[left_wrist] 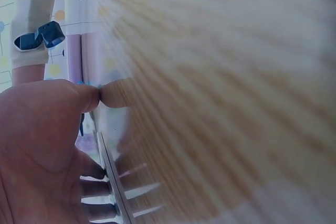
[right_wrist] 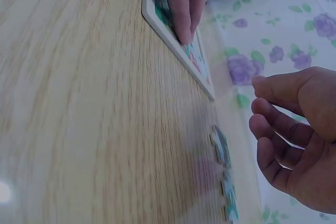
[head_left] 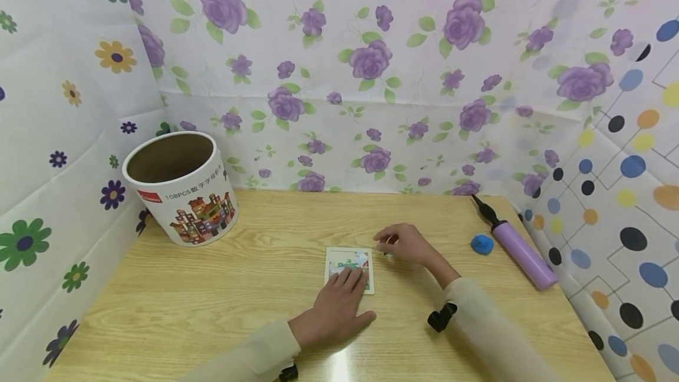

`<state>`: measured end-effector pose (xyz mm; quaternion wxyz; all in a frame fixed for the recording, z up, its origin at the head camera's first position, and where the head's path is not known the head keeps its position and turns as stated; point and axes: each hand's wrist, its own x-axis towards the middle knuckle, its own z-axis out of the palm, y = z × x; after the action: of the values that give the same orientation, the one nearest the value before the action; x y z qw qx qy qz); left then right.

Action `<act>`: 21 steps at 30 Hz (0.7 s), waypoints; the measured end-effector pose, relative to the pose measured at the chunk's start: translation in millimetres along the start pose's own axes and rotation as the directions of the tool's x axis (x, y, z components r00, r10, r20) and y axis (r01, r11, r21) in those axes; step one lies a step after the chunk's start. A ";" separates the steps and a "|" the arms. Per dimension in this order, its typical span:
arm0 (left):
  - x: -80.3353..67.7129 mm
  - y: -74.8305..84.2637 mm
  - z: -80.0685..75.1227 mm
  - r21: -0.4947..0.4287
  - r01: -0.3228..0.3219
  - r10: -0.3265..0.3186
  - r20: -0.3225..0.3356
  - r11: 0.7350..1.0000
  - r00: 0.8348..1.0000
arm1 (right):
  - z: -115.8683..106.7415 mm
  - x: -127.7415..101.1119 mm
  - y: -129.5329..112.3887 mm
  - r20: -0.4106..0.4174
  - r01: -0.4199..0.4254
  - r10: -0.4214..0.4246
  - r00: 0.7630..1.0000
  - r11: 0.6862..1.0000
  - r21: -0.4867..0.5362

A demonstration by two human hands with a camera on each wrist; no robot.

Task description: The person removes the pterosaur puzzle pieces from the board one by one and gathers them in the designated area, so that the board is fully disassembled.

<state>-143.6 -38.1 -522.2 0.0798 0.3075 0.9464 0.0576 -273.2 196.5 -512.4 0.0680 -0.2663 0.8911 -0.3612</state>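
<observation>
Nearest the head camera, the left hand (head_left: 335, 311) lies flat, palm down, its straight fingers (head_left: 354, 280) close together and pressing on the near half of a small puzzle board (head_left: 349, 269) with a pale frame and a coloured picture. That board lies flat on the wooden worktop (head_left: 254, 287), about midway across it.

Largest of the things is a round cardboard tub (head_left: 183, 188) at the far left corner, upright and uncovered; its brown inside shows nothing in it from this angle. Its white wall reads "108PCS", followed by Chinese characters, above a picture of coloured buildings, with a small red label too small to read.

Along the right edge lies a lilac hand pump (head_left: 517, 243) with a black nozzle, and just beside it a small blue lump (head_left: 481, 244).

Just right of the board hovers the right hand (head_left: 405, 244), fingers (right_wrist: 273, 132) loosely curled and slightly apart, holding nothing. Close by it, loose puzzle pieces (right_wrist: 223, 153) lie on the worktop.
</observation>
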 end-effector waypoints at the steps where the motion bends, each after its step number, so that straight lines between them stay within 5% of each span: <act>1: -1.0 0.7 -0.6 -0.001 0.004 -0.004 0.005 1.000 1.000 | 2.0 1.8 -1.8 0.006 0.009 -0.009 1.000 1.000 0.001; 9: -6.2 2.3 1.3 0.029 -0.005 0.005 -0.003 1.000 1.000 | 14.9 13.5 -12.3 0.029 0.044 -0.044 0.999 0.999 -0.010; 21: -8.3 -3.2 8.7 -0.047 -0.026 0.025 -0.035 0.999 0.999 | 25.9 26.4 -15.4 0.131 0.093 -0.085 0.988 0.994 -0.061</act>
<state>-137.2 -45.0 -530.3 0.0698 0.3165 0.9421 0.0864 -280.9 157.7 -519.0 0.0999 -0.3308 0.8837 -0.3157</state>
